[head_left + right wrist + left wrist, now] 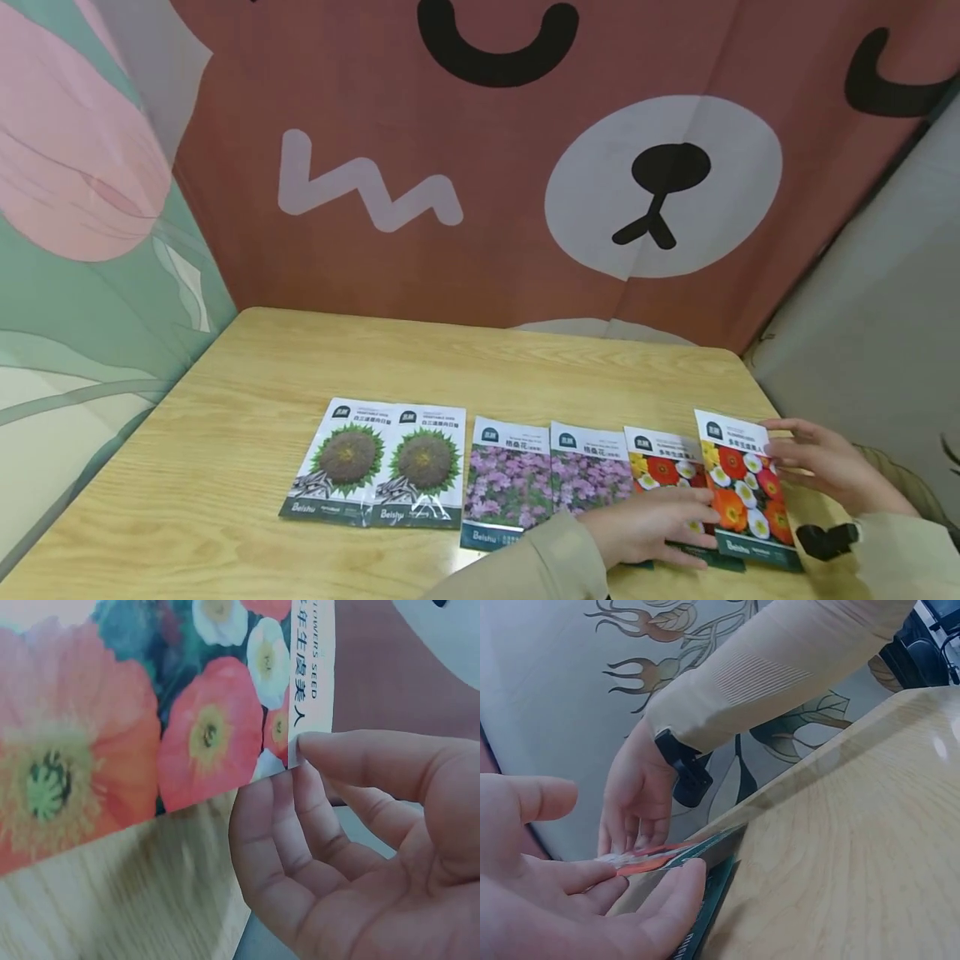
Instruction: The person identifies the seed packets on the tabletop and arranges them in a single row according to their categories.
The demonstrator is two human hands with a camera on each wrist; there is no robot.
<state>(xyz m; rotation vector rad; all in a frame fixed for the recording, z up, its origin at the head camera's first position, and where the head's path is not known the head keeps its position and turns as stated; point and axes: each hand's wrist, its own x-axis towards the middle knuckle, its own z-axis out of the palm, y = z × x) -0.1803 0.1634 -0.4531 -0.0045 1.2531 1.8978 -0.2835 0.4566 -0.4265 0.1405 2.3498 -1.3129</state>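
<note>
A seed packet with red, orange and white poppies (742, 492) stands slightly raised at the right end of a row of packets. My right hand (825, 462) pinches its upper right edge between thumb and fingers, as the right wrist view shows up close on the poppy packet (210, 742). Fingertips of my left hand (652, 525) are right at its left edge, fingers extended and thumb apart in the left wrist view. Under the left hand lies a second poppy packet (660, 471), partly covered by the hand and by the raised packet.
Two purple-flower packets (506, 479) lie left of the poppies, the second partly behind my left hand. Farther left are two sunflower packets (345, 458), side by side. The wooden table (225, 467) meets a bear-print cloth (360, 267) at the back.
</note>
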